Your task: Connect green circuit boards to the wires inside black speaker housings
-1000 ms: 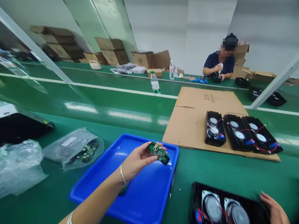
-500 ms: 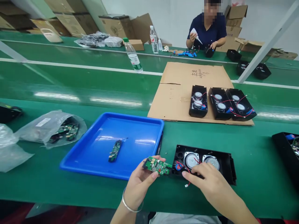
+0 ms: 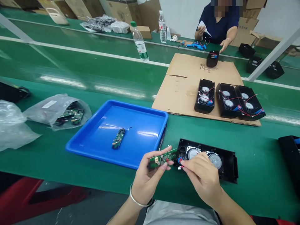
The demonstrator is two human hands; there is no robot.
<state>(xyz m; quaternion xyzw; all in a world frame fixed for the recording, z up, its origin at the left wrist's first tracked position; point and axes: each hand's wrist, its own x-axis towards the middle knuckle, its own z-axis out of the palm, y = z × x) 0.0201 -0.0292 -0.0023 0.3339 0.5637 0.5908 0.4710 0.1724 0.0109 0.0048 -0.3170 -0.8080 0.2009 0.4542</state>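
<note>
A green circuit board (image 3: pixel 161 158) is tilted up in my left hand (image 3: pixel 150 175), its fingers closed around the edges. My right hand (image 3: pixel 203 175) pinches a thin red wire that ends in a small white plug (image 3: pixel 180 167), close to the board's right end but apart from it. Beneath that hand lies a black speaker case (image 3: pixel 228 168) with two round speakers (image 3: pixel 214 160), the left one partly covered by my fingers. A blue cylindrical part (image 3: pixel 180 160) sits at the case's left end.
A blue tray (image 3: pixel 93 125) at left holds another circuit board (image 3: pixel 118 138). Beyond it is a plastic bag (image 3: pixel 44 112) of boards. Several speaker cases (image 3: pixel 204 96) stand on a cardboard sheet (image 3: pixel 178 90). Across the bench, a person (image 3: pixel 219 28) holds a white bottle and a black case (image 3: pixel 212 59).
My right hand has closed on the wire and lifted its plug toward the board. My left hand has tilted the board. The person opposite has moved a black case onto the cardboard.
</note>
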